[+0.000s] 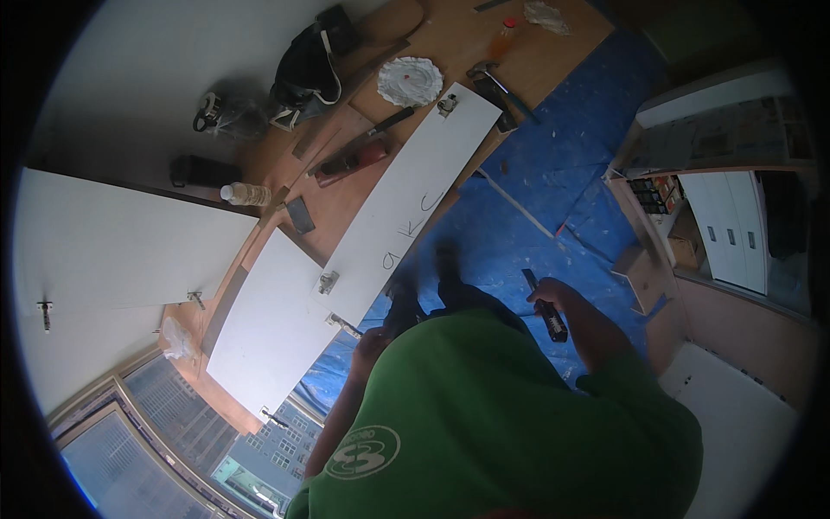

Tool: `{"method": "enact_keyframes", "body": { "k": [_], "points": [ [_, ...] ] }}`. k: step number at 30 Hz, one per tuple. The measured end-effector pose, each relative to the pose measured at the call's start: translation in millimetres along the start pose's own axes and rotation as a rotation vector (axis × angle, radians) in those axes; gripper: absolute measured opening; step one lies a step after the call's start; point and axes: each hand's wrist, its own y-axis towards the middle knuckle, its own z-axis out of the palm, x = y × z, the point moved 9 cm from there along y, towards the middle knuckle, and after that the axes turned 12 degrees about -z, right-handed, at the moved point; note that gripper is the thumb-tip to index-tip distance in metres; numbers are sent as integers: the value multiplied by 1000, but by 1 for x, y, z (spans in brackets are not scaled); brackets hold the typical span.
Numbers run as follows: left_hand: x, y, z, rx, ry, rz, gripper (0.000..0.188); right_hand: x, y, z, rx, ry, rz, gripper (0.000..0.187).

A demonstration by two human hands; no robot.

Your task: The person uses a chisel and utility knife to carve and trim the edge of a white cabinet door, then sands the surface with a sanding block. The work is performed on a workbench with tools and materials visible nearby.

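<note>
My right hand (556,294), out over the blue sheeting, is closed around a dark-handled tool (552,322) with a short flat tip that looks like a chisel. My left hand (372,342) is low beside my leg, near a metal hinge (344,324) on the edge of a white panel (268,320); its fingers are too dark and partly hidden to read. A long white board (402,203) with handwritten marks lies slantwise in front of me, with one hinge (448,105) at its far end and another hinge (327,281) at its near end.
A hammer (494,78), white crumpled round item (410,81), red-and-dark tool (354,162), bottle (245,194) and black bag (304,73) lie on the wooden surface. Blue sheeting (519,216) covers the floor. A wooden box (641,278) and white drawers (726,225) stand right; a window (130,458) is lower left.
</note>
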Motion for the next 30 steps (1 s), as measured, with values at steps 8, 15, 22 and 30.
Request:
{"method": "enact_keyframes", "body": {
  "k": [8, 15, 22, 30],
  "points": [
    [-83, -42, 30, 456, -445, -122, 54, 62, 9, -11, -41, -487, -245, 59],
    [-42, 7, 4, -7, -159, 42, 37, 93, 28, -62, -386, -803, -386, 53],
    [61, 49, -14, -208, 133, -197, 37, 176, -7, -114, -605, -544, -828, 32],
    [127, 22, -6, -388, 154, -519, 36, 378, -20, -182, -680, -478, -1159, 32]
  ]
}}
